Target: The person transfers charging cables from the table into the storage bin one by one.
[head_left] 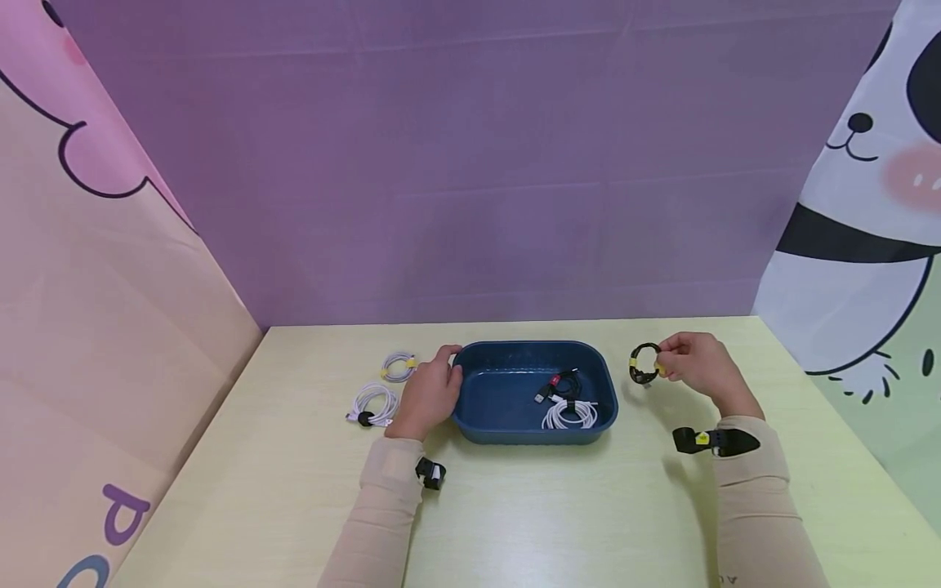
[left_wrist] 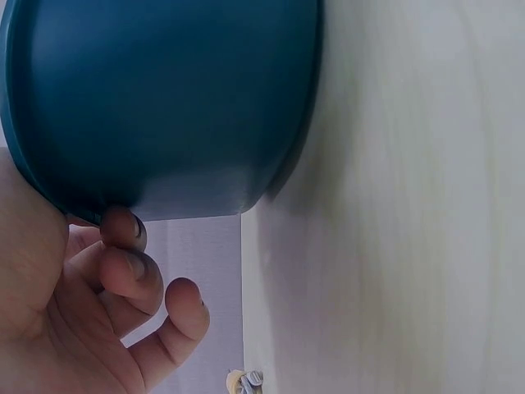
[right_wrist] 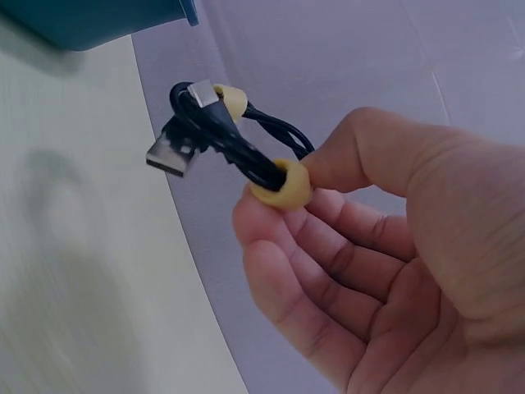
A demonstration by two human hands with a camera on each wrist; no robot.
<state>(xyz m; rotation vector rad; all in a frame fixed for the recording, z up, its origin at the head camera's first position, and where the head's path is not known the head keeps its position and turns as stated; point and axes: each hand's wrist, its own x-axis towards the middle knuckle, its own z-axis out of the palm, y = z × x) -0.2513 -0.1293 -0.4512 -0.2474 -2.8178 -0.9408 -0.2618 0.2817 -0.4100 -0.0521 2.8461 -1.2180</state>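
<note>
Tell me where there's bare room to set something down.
Bare tabletop lies on the near side of the blue bin, between the sleeves. Inside, its left half is bare. Its right side is crowded with a black cable and a white cable; two pale coils lie left of the left hand.

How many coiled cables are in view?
5: yellow-tied black coil in the right hand; red-marked black coil and black-tied white coil inside the blue rectangular bin; yellow-tied white coil and another black-tied white coil on the pale table, left of the bin.
</note>
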